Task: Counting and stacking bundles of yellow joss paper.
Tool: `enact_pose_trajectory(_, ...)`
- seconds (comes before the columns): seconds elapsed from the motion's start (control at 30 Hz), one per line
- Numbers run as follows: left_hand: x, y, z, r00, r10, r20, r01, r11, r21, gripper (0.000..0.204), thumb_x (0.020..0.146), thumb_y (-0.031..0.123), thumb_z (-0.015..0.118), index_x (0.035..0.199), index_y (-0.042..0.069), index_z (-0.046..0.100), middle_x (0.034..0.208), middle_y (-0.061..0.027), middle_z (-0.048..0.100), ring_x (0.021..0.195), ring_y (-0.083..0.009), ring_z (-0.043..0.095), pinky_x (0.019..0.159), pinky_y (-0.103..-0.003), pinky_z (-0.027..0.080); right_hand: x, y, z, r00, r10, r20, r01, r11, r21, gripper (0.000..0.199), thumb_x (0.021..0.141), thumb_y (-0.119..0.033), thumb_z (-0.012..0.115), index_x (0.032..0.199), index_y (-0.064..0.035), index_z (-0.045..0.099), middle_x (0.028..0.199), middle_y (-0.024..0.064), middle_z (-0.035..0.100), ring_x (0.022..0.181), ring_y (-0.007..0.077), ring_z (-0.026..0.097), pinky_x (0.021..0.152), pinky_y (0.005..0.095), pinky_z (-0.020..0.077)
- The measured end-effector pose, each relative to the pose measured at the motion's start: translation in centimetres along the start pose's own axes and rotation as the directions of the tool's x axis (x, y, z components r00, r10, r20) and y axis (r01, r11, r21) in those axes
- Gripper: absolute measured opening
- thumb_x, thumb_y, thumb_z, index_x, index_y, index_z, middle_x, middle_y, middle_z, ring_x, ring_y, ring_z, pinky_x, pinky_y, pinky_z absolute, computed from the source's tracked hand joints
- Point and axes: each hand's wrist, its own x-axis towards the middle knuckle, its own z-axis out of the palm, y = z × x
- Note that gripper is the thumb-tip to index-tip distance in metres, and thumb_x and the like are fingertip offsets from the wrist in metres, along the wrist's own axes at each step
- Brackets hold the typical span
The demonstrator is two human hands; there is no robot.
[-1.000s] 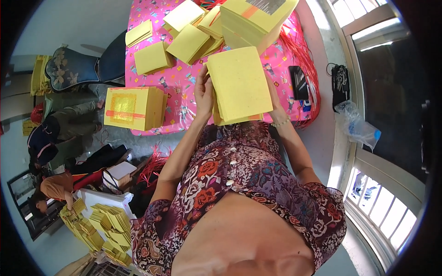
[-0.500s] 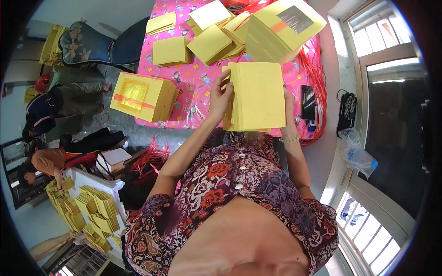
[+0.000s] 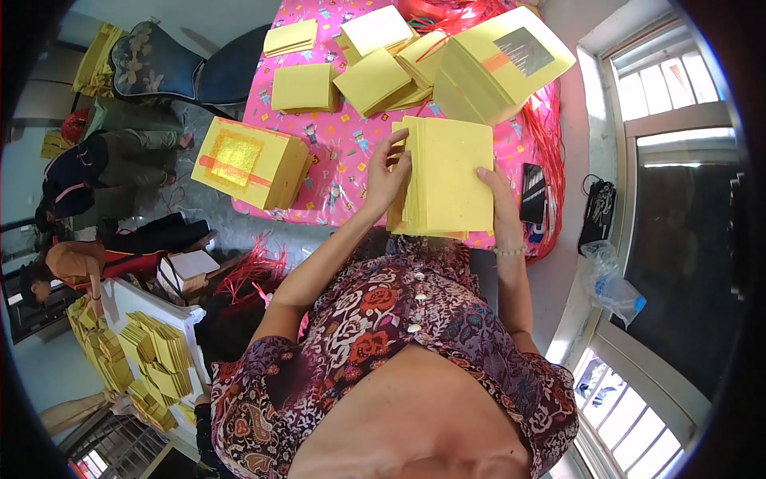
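Above pink patterned tablecloth (image 3: 343, 152): thick stack of yellow paper sheets (image 3: 448, 177) upright, left hand (image 3: 388, 174) fingers thumbing its edge, right hand (image 3: 496, 191) clasping opposite side.

A table with a pink patterned cloth (image 3: 351, 152) stands on a grey floor (image 3: 239, 231) beside bright white-framed windows (image 3: 678, 80), with a dark flowered chair (image 3: 159, 68) at its far left.
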Motion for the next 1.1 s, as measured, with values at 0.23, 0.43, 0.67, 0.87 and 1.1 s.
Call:
enact_pose_trajectory(0.23,0.1,0.1,-0.5,0.989,0.144,0.036,-0.148,0.956,0.252,0.033,0.09,0.004,0.058,0.123,0.007,0.062,0.121,-0.0105,0.054,0.106,-0.0189,0.059,0.088,-0.032,0.05,-0.8,1.6,-0.3,0.997,-0.081,-0.017,0.083,0.985,0.15,0.063,0.087,-0.018,0.062,0.143,-0.0019,0.038,0.13,0.012,0.055,0.113,0.0208,0.058,0.094,0.0333,0.0506)
enact_pose_trajectory(0.43,0.5,1.1,-0.6,0.995,0.069,0.075,-0.086,0.961,0.264,0.024,0.091,0.005,0.06,0.114,0.004,0.067,0.124,-0.008,0.051,0.109,-0.0187,0.056,0.089,-0.032,0.05,-0.4,0.6,0.4,0.997,0.069,-0.042,-0.057,0.969,0.241,0.06,0.089,-0.019,0.061,0.142,-0.0016,0.039,0.13,0.0128,0.055,0.114,0.0221,0.059,0.094,0.0342,0.051)
enact_pose_trajectory(0.67,0.7,0.4,-0.2,0.996,-0.058,0.069,0.057,0.998,0.024,0.022,0.092,0.006,0.062,0.113,0.003,0.068,0.124,-0.0042,0.05,0.106,-0.016,0.058,0.091,-0.03,0.048,0.5,-0.5,1.9,0.993,0.099,-0.069,-0.076,0.958,0.277,0.063,0.088,-0.019,0.064,0.142,-0.0002,0.038,0.129,0.0142,0.056,0.115,0.0221,0.059,0.095,0.0343,0.051)
enact_pose_trajectory(0.87,0.1,0.3,0.2,0.999,-0.046,-0.004,0.045,0.996,-0.076,0.056,0.1,0.027,0.052,0.148,0.008,0.032,0.145,-0.0115,0.041,0.125,-0.0214,0.047,0.101,-0.037,0.041,0.7,-0.1,1.2,0.991,0.122,-0.056,-0.103,0.959,0.264,0.068,0.086,-0.018,0.068,0.144,-0.0003,0.036,0.13,0.0143,0.056,0.117,0.0216,0.058,0.095,0.0339,0.051)
enact_pose_trajectory(1.1,-2.5,1.0,1.3,0.96,-0.214,0.182,0.262,0.918,-0.297,0.07,0.098,0.056,0.039,0.139,-0.001,0.04,0.131,-0.0169,0.056,0.115,-0.026,0.06,0.096,-0.038,0.051,-0.7,-0.1,3.2,0.996,0.041,-0.074,-0.026,0.98,0.198,0.058,0.097,-0.038,0.056,0.138,0.001,0.046,0.125,0.0134,0.061,0.11,0.0174,0.062,0.093,0.0303,0.0515)
